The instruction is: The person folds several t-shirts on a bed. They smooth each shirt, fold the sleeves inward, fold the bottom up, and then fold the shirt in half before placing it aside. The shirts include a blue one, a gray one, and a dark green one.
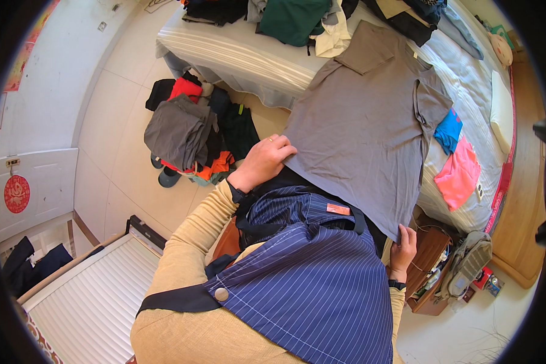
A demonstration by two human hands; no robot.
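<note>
A grey short-sleeved T-shirt (359,123) lies spread over the corner of a bed (236,50), its neck away from me and one sleeve folded inward over the body. My left hand (267,159) grips the hem's left corner between thumb and fingers. At the hem's right corner, my right hand (403,250) pinches the fabric. The hem hangs near my body, above the blue pinstriped apron (318,277) that I wear. Beside the shirt's right sleeve lie a blue garment (448,132) and a pink garment (459,173).
Piled clothes, among them a dark green garment (293,20), sit at the bed's far side. A clothes heap with grey fabric (179,132) is at the left, near dark clogs (168,177). A wooden cabinet (430,259) and a backpack (466,264) stand at the right.
</note>
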